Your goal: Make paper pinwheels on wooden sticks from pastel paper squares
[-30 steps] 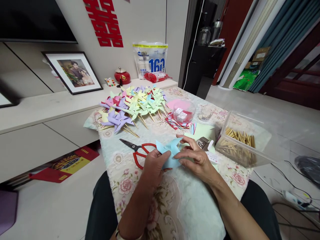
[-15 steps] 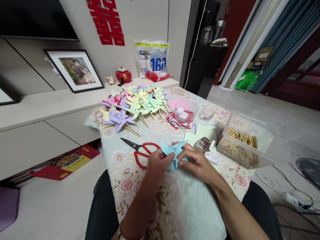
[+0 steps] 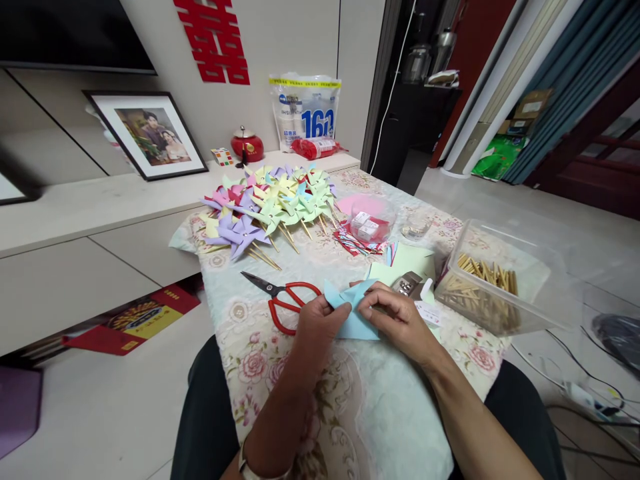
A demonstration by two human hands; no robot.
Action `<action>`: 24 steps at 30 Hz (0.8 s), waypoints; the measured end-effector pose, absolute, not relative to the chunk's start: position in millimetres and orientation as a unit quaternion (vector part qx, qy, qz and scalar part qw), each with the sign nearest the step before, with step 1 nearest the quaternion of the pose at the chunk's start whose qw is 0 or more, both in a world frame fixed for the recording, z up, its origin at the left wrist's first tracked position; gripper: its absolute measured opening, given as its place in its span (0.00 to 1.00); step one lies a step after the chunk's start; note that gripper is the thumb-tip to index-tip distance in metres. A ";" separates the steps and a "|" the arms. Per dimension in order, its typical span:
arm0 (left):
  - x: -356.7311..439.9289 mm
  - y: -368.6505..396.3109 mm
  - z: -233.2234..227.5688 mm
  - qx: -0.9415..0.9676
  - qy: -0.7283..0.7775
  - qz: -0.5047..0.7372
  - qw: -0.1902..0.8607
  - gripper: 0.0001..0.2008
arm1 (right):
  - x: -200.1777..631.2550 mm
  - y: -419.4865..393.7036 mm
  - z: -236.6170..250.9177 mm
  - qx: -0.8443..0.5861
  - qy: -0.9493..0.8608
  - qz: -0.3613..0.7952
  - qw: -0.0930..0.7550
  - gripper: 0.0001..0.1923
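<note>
Both hands hold a light blue paper piece [image 3: 353, 312] just above the flowered tablecloth [image 3: 280, 373]. My left hand [image 3: 315, 330] pinches its left side. My right hand [image 3: 395, 319] presses a folded corner toward the paper's centre from the right. Red-handled scissors [image 3: 285, 299] lie on the cloth just left of my left hand. A small metal stapler-like tool [image 3: 407, 283] and pale green paper sheets [image 3: 405, 263] lie behind my right hand.
A pile of finished paper pinwheels on sticks [image 3: 270, 207] covers the table's far left. A clear bowl with small boxes [image 3: 370, 223], a glass [image 3: 415, 230] and a clear box of wooden sticks [image 3: 490, 283] stand to the right. A long low cabinet [image 3: 75, 220] runs along the left.
The hands have drawn the blue paper slightly nearer, and my right fingers have folded another corner inward. The view tilted down a little.
</note>
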State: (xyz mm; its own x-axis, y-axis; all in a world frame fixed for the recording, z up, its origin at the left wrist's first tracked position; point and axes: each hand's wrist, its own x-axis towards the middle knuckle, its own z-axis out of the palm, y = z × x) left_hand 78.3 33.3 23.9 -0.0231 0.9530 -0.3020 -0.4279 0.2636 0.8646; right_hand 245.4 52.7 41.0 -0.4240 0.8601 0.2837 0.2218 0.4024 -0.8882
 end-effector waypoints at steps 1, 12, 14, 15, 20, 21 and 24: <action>77.5 33.1 24.5 0.273 0.472 0.540 0.641 0.13 | 246.7 53.4 40.9 -0.360 -0.735 0.411 0.400 0.05; 72.1 32.3 29.3 0.243 0.473 0.532 0.659 0.13 | 251.2 51.9 43.1 -0.322 -0.757 0.434 0.367 0.11; 72.5 32.1 29.5 0.243 0.475 0.531 0.659 0.13 | 251.8 52.1 43.8 -0.316 -0.759 0.438 0.364 0.10; 72.7 32.1 29.7 0.242 0.476 0.531 0.658 0.14 | 252.0 52.3 44.3 -0.312 -0.760 0.440 0.363 0.10; 73.8 32.7 29.1 0.256 0.488 0.527 0.647 0.14 | 250.7 52.9 46.9 -0.294 -0.769 0.434 0.366 0.06; 74.2 32.8 28.4 0.264 0.490 0.529 0.641 0.14 | 250.1 52.8 47.4 -0.294 -0.771 0.428 0.367 0.07; 75.7 32.8 25.7 0.290 0.490 0.533 0.626 0.14 | 247.9 52.6 48.0 -0.302 -0.776 0.414 0.368 0.09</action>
